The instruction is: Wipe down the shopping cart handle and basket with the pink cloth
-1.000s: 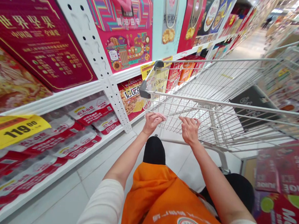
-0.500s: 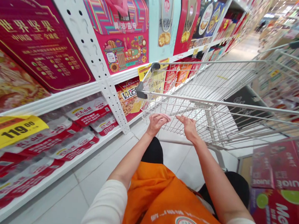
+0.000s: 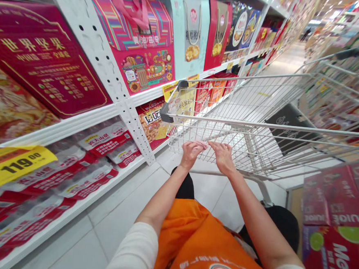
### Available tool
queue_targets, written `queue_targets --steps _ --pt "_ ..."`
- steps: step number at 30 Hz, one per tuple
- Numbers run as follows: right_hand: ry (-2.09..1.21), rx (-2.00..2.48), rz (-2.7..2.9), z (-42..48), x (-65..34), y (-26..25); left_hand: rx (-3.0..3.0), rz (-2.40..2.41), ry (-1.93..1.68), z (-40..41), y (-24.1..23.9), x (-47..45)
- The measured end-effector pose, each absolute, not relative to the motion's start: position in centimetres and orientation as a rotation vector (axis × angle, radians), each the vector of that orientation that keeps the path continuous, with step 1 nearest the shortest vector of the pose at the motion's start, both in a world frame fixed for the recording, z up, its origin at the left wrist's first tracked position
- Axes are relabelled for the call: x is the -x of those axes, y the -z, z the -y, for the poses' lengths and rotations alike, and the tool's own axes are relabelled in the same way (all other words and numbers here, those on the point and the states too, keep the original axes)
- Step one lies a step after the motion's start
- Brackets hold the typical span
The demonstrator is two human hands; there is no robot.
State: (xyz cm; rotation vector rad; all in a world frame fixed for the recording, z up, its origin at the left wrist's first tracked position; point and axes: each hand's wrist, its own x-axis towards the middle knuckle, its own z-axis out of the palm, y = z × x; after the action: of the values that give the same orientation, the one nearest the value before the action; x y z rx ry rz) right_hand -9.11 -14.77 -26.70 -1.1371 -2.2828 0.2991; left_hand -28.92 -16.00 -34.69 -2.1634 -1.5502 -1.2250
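My left hand (image 3: pixel 191 155) is closed around a small pink piece, probably a folded cloth (image 3: pixel 202 144), which shows past its fingertips. My right hand (image 3: pixel 224 157) reaches in from the other side, fingers stretched out, the tips close beside the pink cloth; whether they touch it I cannot tell. Both hands are at the near side of a wire shopping cart (image 3: pixel 217 121), in front of its lower bars. The cart is tilted in view, with a dark grey corner piece (image 3: pixel 167 112) at its left end.
Shelves on the left hold gift boxes (image 3: pixel 150 67), a dark red nut box (image 3: pixel 49 60) and red-wrapped bottle packs (image 3: pixel 81 177). A yellow price tag (image 3: pixel 17 164) sticks out from the shelf edge. Stacked red juice cartons (image 3: pixel 334 243) stand at the right. Pale floor tiles (image 3: pixel 112 212) lie below.
My hands have come closer together; the right hand's fingertips now lie beside the pink cloth. The left hand has shifted slightly right and down. The view has moved a little.
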Motion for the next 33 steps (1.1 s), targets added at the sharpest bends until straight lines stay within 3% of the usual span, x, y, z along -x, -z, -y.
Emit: queue_targets --steps 7,14,22,28,33 --pt "-0.114 0.945 2.225 16.9 5.1 28.6 2.011 1.599 1.355 17.3 36.4 27.6" --pt "0.167 1.329 1.482 15.8 1.7 29.5 1.975 1.388 1.355 14.4 35.2 25.6" --pt "0.16 1.371 1.807 14.1 -0.5 31.6 2.021 1.474 1.368 15.1 36.9 24.4" --pt "0.047 1.415 1.778 13.8 -0.6 30.6 2.151 1.443 1.346 12.4 35.5 22.2" --pt "0.019 1.466 1.909 13.3 -1.1 29.7 2.176 1.457 1.346 12.7 37.1 22.4"
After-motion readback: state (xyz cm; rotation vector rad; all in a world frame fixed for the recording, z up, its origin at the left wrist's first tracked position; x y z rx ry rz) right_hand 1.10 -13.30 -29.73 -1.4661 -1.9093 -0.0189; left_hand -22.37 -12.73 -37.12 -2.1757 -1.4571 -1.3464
